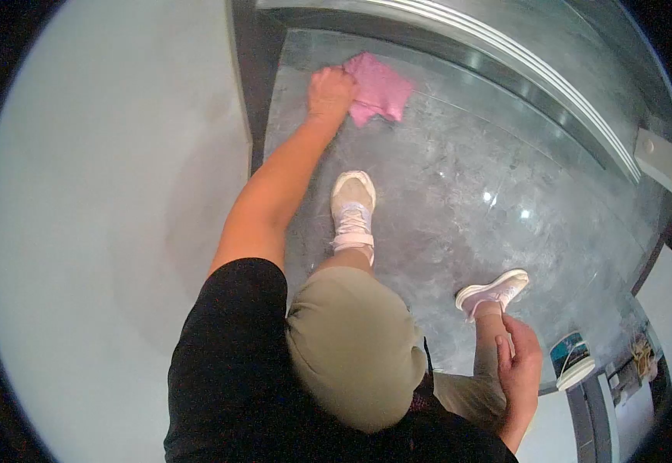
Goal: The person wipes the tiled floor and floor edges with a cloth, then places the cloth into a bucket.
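The left hand [331,91] grips a rumpled, uneven-edged pink cloth [383,88]; the right hand [520,363] is loose, thumb apart.

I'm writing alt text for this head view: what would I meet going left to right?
White wall, left hand, pink cloth, right hand, bucket.

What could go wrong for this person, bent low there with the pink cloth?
The grey floor looks glossy; if it is damp, which I can't tell, the left shoe might slip. The left hand reaches well forward with the pink cloth, while the right hand is off the floor by the right leg, so balance could tip forward.
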The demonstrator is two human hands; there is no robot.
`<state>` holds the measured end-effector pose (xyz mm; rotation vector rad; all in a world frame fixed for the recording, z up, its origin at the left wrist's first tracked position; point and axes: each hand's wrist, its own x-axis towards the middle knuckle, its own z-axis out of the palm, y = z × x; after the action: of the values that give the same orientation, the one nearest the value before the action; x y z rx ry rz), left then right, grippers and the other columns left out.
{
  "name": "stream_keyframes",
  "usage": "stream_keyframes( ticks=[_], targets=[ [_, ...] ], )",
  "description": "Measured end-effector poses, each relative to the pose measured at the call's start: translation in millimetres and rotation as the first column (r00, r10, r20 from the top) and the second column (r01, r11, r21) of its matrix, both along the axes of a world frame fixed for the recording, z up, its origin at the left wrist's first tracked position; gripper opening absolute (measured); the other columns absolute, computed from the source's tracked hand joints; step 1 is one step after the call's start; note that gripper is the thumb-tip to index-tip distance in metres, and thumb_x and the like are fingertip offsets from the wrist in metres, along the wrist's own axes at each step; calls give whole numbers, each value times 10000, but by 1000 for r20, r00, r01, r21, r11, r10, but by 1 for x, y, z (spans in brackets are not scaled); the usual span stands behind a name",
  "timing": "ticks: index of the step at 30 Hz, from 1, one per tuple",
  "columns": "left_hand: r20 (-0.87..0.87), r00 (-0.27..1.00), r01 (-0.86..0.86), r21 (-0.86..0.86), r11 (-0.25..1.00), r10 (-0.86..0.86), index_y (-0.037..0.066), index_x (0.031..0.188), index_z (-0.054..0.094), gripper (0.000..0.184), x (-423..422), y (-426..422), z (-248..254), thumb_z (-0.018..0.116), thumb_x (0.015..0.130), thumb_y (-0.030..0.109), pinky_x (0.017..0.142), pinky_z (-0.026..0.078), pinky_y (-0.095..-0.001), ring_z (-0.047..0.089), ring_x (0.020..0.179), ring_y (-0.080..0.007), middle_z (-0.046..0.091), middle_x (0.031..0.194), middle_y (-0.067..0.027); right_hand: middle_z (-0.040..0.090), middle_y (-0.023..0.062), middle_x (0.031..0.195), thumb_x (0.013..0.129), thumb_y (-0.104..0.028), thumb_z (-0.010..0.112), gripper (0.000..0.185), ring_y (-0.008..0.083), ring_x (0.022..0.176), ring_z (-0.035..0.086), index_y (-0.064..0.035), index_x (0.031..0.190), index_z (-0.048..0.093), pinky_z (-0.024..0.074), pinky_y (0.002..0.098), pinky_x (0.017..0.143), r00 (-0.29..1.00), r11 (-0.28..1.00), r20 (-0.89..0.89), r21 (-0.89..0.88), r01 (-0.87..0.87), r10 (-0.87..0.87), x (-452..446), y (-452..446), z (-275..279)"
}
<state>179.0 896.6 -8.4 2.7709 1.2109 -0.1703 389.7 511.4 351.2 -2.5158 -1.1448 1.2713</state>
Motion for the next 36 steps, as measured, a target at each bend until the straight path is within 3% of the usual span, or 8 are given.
stream_keyframes(
  ticks=[2, 10, 20, 23, 25, 26, 28, 36],
  targets=[
    [-24, 997, -77, 73, 994, 79, 123, 953, 699, 276, -24, 6, 5, 582, 847, 350, 820, 472, -460, 600, 974, -292, 658, 968, -94, 628, 192, 1096, 844, -92, 622, 323, 365, 1012, 594, -27, 1160, 604, 471, 415, 880, 995, 983, 28, -158, -93, 99, 3, -2, -2],
    [155, 795, -598, 38, 801, 586, -108, 1255, 485, 671, -17, 9, -5, 605, 822, 390, 978, 400, -465, 500, 1119, -405, 512, 1266, -271, 625, 190, 1121, 830, -98, 637, 361, 379, 1025, 583, -37, 1184, 596, 473, 435, 882, 997, 980, -13, -183, -74, 73, 9, -13, -15],
    [267, 755, -627, 25, 779, 599, -117, 1214, 523, 686, -21, 5, -9, 647, 764, 386, 987, 393, -455, 486, 1129, -438, 515, 1255, -291, 614, 200, 1142, 831, -106, 629, 364, 380, 1047, 577, -36, 1186, 588, 463, 440, 909, 996, 984, -28, -158, -87, 84, 8, -9, -10],
    [402, 773, -512, -60, 857, 490, -119, 1192, 535, 639, 8, -28, -6, 603, 822, 397, 952, 411, -435, 510, 1103, -395, 531, 1242, -282, 619, 209, 1104, 840, -92, 616, 342, 380, 1020, 585, -23, 1173, 594, 466, 417, 880, 992, 987, 3, -105, -125, 126, 7, -8, -8],
    [406, 395, -358, -758, 546, 824, -100, 1222, 530, 646, 30, -43, 26, 484, 909, 463, 948, 405, -403, 515, 1105, -339, 525, 1290, -243, 619, 207, 1105, 839, -91, 617, 344, 381, 1017, 584, -28, 1176, 592, 468, 419, 874, 995, 986, -3, -133, -99, 100, 3, 3, -2],
    [396, 402, -345, -769, 538, 825, -100, 1222, 530, 646, 37, -53, 33, 484, 909, 463, 948, 405, -403, 515, 1105, -339, 525, 1290, -243, 618, 206, 1106, 839, -89, 618, 346, 383, 1013, 582, -34, 1179, 591, 470, 421, 868, 995, 985, -15, -139, -98, 97, 3, 6, -1],
    [50, -217, 286, -952, 113, 975, -76, 1290, 488, 717, 49, -67, 49, 348, 952, 541, 966, 383, -379, 483, 1185, -296, 506, 1348, -192, 619, 203, 1104, 839, -91, 619, 348, 382, 1009, 582, -39, 1182, 590, 470, 422, 864, 995, 986, -2, -133, -103, 103, 1, -3, -4],
    [-307, -52, 833, -538, -129, 950, -110, 1352, 379, 954, 63, -88, 140, 384, 860, 707, 1149, 221, -439, 298, 1365, -371, 353, 1443, -261, 623, 198, 1095, 831, -103, 635, 355, 376, 1003, 582, -49, 1179, 590, 477, 427, 854, 994, 980, 19, -168, -106, 111, 3, 3, 1]
  ],
)
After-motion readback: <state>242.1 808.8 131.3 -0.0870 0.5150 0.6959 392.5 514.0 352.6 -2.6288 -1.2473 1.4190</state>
